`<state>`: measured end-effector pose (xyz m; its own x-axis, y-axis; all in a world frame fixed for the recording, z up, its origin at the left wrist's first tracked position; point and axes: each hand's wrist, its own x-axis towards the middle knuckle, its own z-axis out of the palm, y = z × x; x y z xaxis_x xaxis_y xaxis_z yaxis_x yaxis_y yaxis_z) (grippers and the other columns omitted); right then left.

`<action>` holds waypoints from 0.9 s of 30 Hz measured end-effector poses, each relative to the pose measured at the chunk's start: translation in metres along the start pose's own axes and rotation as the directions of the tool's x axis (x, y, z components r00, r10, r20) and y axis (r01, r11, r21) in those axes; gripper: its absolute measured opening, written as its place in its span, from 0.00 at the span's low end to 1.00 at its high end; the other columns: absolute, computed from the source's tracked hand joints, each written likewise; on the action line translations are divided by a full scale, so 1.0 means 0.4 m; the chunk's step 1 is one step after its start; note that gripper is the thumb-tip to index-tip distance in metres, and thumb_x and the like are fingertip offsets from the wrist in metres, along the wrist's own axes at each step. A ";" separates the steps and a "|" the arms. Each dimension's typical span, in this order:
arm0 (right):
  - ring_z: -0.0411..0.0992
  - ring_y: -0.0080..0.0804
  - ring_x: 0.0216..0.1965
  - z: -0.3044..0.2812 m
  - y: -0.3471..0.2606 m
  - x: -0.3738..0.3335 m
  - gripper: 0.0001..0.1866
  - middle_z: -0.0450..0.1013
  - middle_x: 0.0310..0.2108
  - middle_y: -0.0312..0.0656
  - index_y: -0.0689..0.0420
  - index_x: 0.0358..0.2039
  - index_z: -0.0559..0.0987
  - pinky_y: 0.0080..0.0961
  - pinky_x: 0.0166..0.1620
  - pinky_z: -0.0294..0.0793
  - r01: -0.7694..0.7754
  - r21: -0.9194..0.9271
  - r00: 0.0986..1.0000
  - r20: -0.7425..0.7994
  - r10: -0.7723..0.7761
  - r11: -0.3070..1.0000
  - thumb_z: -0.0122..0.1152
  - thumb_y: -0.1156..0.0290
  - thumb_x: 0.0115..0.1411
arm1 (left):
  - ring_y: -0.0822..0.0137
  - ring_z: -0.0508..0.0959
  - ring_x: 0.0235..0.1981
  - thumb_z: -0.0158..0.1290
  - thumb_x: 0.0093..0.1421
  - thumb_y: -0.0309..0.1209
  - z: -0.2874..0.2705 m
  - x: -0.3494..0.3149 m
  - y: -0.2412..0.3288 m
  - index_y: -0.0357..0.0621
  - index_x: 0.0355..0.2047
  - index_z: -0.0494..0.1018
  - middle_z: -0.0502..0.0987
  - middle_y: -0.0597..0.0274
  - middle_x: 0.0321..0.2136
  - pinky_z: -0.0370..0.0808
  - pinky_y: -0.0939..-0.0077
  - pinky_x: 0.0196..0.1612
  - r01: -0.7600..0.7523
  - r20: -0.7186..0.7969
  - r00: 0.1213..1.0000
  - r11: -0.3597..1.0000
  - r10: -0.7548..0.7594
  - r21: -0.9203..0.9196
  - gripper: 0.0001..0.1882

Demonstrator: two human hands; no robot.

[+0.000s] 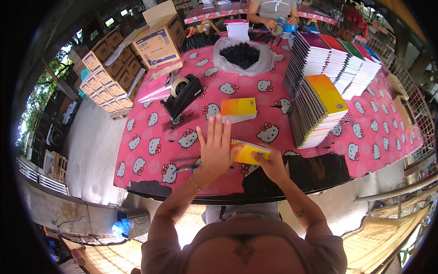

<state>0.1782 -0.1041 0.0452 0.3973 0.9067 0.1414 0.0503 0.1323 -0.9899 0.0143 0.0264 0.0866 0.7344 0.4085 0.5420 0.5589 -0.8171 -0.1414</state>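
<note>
In my right hand (272,164) is a small yellow-orange notebook (245,154), gripped at its right end with the thumb on the cover. My left hand (214,147) is open, fingers stretched out away from me, its thumb side against the notebook's left end. Part of that end is hidden behind the hand. Just beyond lies a stack of yellow-orange notebooks (238,109) without visible coils. To the right stands a tall pile of yellow spiral notebooks (319,109), black coils facing left. Black wire coils (183,161) lie left of my left hand.
A black tape dispenser (182,96) stands at the left of the pink patterned table cover (150,176). Farther back are a plastic bag of black coils (245,57) and cartons (159,43). Multicoloured spiral notebooks (335,59) rise at right. Across the table, a person's hands (280,25) hold something blue.
</note>
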 end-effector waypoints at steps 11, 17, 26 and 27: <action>0.75 0.16 0.38 -0.035 -0.009 -0.002 0.13 0.80 0.38 0.34 0.64 0.47 0.80 0.18 0.42 0.75 -0.045 0.067 0.994 0.098 0.038 0.997 0.63 0.72 0.65 | 0.42 0.53 0.72 0.46 0.65 0.57 -0.005 -0.076 0.028 0.29 0.66 0.57 0.57 0.36 0.68 0.44 0.35 0.69 -0.291 0.082 0.948 0.939 0.309 -0.183 0.44; 0.74 0.16 0.37 -0.020 -0.013 0.002 0.13 0.80 0.35 0.35 0.64 0.47 0.80 0.20 0.40 0.75 -0.048 0.068 0.991 0.128 0.039 0.997 0.62 0.72 0.65 | 0.50 0.54 0.73 0.43 0.65 0.62 -0.033 0.062 0.000 0.35 0.67 0.58 0.59 0.42 0.68 0.45 0.39 0.70 -0.185 0.015 0.983 0.982 0.185 0.021 0.45; 0.73 0.14 0.36 -0.035 0.048 0.023 0.12 0.80 0.34 0.33 0.60 0.47 0.81 0.21 0.38 0.74 0.041 0.052 0.993 0.111 -0.046 0.998 0.62 0.76 0.64 | 0.47 0.56 0.71 0.45 0.64 0.61 0.030 -0.022 0.070 0.35 0.67 0.57 0.59 0.43 0.68 0.47 0.37 0.69 -0.369 0.074 0.921 0.919 0.381 -0.142 0.45; 0.73 0.14 0.36 -0.041 0.063 0.029 0.12 0.80 0.34 0.33 0.60 0.48 0.81 0.21 0.38 0.74 0.057 0.017 0.993 0.106 -0.059 0.998 0.62 0.76 0.64 | 0.47 0.56 0.71 0.46 0.64 0.60 0.060 -0.084 0.088 0.34 0.67 0.57 0.59 0.42 0.68 0.47 0.37 0.69 -0.424 0.041 0.897 0.882 0.440 -0.204 0.45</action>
<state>0.1990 -0.0967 0.0220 0.2940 0.9348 0.1993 0.0571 0.1909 -0.9799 0.0185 -0.0063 0.0437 0.9206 0.0231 0.3898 0.1031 -0.9772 -0.1854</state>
